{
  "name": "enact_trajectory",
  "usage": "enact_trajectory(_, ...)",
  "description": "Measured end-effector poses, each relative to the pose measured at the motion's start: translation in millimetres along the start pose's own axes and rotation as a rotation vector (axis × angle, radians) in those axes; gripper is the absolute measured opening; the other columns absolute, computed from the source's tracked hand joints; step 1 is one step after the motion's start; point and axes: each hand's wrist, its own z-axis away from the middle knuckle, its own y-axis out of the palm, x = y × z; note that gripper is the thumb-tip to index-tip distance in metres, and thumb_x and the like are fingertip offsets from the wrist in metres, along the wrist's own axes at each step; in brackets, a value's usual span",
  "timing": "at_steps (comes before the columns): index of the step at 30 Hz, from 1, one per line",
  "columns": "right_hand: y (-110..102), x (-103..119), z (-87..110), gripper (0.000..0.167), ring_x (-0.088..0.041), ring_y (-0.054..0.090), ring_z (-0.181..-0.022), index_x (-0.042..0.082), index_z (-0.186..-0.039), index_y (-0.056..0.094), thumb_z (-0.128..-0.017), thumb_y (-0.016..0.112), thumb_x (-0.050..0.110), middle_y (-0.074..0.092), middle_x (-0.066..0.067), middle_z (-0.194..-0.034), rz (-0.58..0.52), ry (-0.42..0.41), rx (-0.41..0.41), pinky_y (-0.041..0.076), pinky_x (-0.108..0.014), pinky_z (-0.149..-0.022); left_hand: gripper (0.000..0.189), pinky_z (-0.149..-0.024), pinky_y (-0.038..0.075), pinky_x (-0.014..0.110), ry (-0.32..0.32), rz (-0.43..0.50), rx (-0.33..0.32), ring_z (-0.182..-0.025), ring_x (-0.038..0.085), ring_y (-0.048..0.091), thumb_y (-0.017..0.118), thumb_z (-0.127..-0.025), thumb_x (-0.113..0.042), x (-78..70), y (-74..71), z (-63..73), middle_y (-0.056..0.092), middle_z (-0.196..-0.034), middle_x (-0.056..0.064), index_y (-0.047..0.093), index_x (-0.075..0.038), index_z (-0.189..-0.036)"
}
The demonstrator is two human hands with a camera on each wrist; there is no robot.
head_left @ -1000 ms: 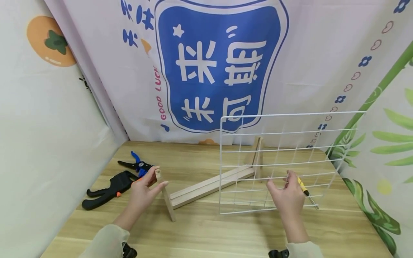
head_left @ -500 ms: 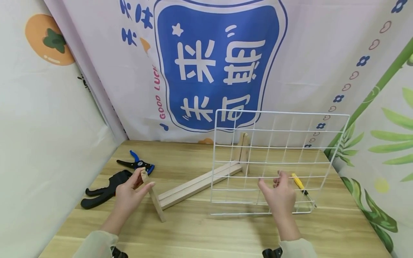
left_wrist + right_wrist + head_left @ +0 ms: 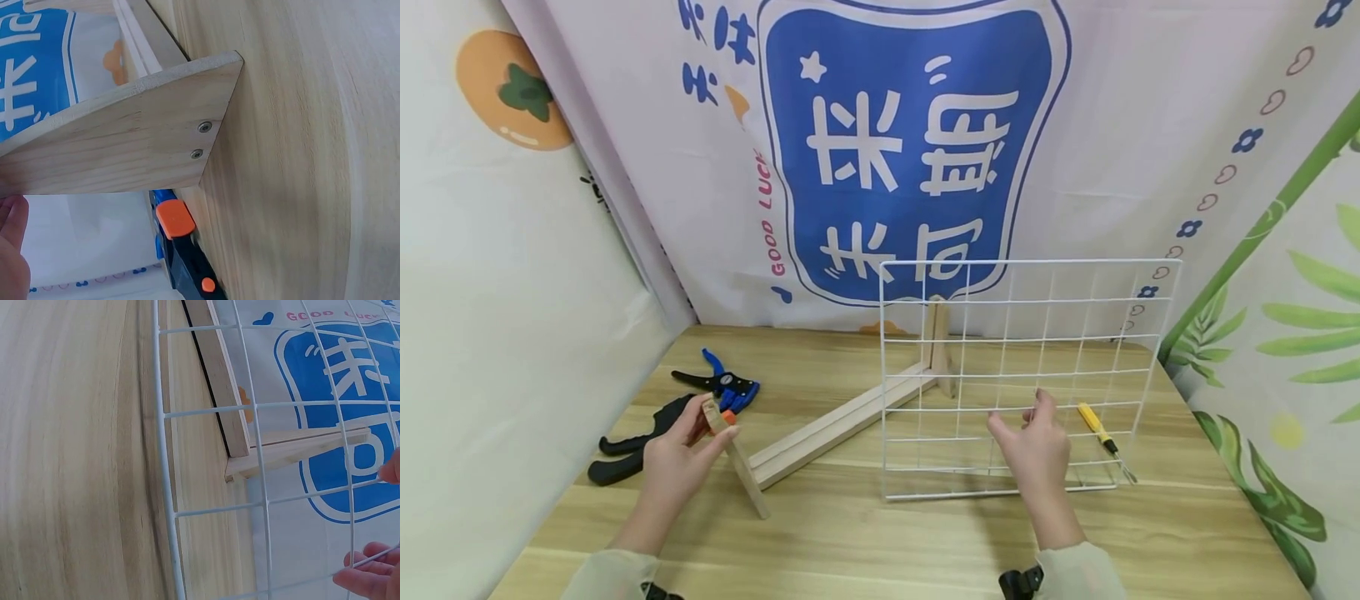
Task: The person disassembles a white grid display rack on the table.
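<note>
A wooden frame [image 3: 842, 427] made of a long rail with an upright board at each end stands at a slant on the table. My left hand [image 3: 677, 458] pinches the top of its near upright board [image 3: 125, 134], which shows two screw heads near its lower end in the left wrist view. A white wire grid panel [image 3: 882, 367] stands upright to the right, in front of the frame's far end. With thumb and fingers curled on its wires, my right hand [image 3: 1037, 454] holds the panel from the near side.
Behind my left hand lie a black clamp with orange buttons [image 3: 625, 458] and blue-handled pliers [image 3: 722, 383]. A yellow screwdriver [image 3: 1097, 429] lies at the right, partly behind the grid. Printed cloth hangs behind the wooden table [image 3: 880, 558].
Both hands have shifted left. The wooden frame has slid left with my left hand, its far end moving too. The grid panel has moved left and turned to face me more squarely.
</note>
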Motion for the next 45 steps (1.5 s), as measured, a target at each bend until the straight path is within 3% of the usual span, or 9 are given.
enact_trajectory(6,4.7,2.1,-3.3,0.076,-0.023,0.051,-0.05,0.0,-0.13,0.041,-0.07,0.074,0.031,0.064,-0.019,-0.083,-0.003,-0.008,0.028,0.039,-0.032,-0.043,0.055,-0.068,0.038,-0.004,-0.037,-0.065,-0.006,-0.087,-0.031,0.038,0.083,-0.062,-0.001,0.6,-11.0,0.9,0.069,-0.089,0.023,0.061,0.001,-0.112)
enact_trajectory(7,5.6,2.3,-4.0,0.077,-0.022,0.05,-0.048,0.001,-0.131,0.04,-0.07,0.074,0.031,0.063,-0.019,-0.084,-0.008,-0.004,0.037,0.038,-0.03,-0.042,0.055,-0.067,0.037,-0.005,-0.043,-0.083,-0.003,-0.085,-0.026,0.047,0.083,-0.062,-0.003,1.1,-12.7,1.2,0.069,-0.089,0.023,0.061,0.001,-0.113)
enact_trajectory(12,8.8,3.2,-7.5,0.08,-0.019,0.046,-0.044,0.001,-0.133,0.036,-0.069,0.074,0.031,0.063,-0.019,-0.081,-0.006,-0.002,0.053,0.035,-0.028,-0.039,0.051,-0.064,0.037,-0.005,-0.074,-0.132,0.0,-0.082,-0.028,0.045,0.083,-0.065,-0.01,7.7,-18.0,2.3,0.069,-0.088,0.021,0.062,-0.004,-0.111)
enact_trajectory(14,10.0,3.3,-8.7,0.081,-0.019,0.046,-0.044,0.001,-0.132,0.037,-0.068,0.075,0.031,0.063,-0.019,-0.08,0.003,-0.011,0.048,0.035,-0.028,-0.04,0.049,-0.063,0.037,-0.005,-0.09,-0.144,0.001,-0.083,-0.034,0.034,0.083,-0.066,-0.011,10.5,-19.9,3.0,0.07,-0.088,0.02,0.062,-0.005,-0.11)
enact_trajectory(17,11.3,3.9,-10.7,0.081,-0.02,0.047,-0.044,0.0,-0.132,0.037,-0.068,0.076,0.029,0.062,-0.018,-0.078,0.011,-0.021,0.058,0.036,-0.028,-0.041,0.051,-0.062,0.034,-0.006,-0.106,-0.169,-0.014,-0.081,-0.035,0.033,0.084,-0.065,-0.013,12.8,-23.4,4.6,0.07,-0.087,0.019,0.063,-0.006,-0.111)
enact_trajectory(25,15.0,4.9,-15.9,0.083,-0.024,0.052,-0.05,0.004,-0.135,0.033,-0.069,0.073,0.034,0.062,-0.016,-0.076,0.047,0.003,0.122,0.04,-0.029,-0.044,0.056,-0.067,0.033,-0.007,-0.186,-0.163,-0.018,-0.084,-0.031,0.04,0.083,-0.068,-0.014,15.8,-32.1,8.6,0.067,-0.097,0.023,0.061,-0.002,-0.118)
enact_trajectory(30,17.7,5.4,-19.8,0.088,-0.021,0.046,-0.048,0.004,-0.139,0.027,-0.07,0.073,0.035,0.053,-0.011,-0.062,0.059,0.019,0.147,0.037,-0.027,-0.041,0.058,-0.068,0.032,-0.007,-0.191,-0.174,-0.036,-0.085,-0.031,0.039,0.083,-0.068,-0.013,18.3,-37.5,9.9,0.066,-0.099,0.024,0.06,0.001,-0.119)
enact_trajectory(38,22.8,5.0,-24.5,0.088,-0.019,0.039,-0.042,0.012,-0.142,0.025,-0.071,0.075,0.029,0.043,-0.005,-0.051,0.052,-0.051,0.141,0.034,-0.027,-0.037,0.056,-0.069,0.031,-0.007,-0.25,-0.172,-0.021,-0.083,-0.035,0.03,0.08,-0.071,-0.01,17.9,-46.2,10.7,0.064,-0.102,0.027,0.057,0.003,-0.121)
enact_trajectory(45,26.2,3.8,-30.3,0.089,-0.02,0.041,-0.046,0.013,-0.146,0.024,-0.074,0.072,0.033,0.048,-0.009,-0.059,0.099,-0.069,0.19,0.035,-0.028,-0.041,0.057,-0.069,0.033,-0.007,-0.251,-0.155,-0.028,-0.083,-0.036,0.032,0.08,-0.07,-0.006,19.0,-50.0,14.0,0.065,-0.1,0.028,0.056,0.002,-0.121)
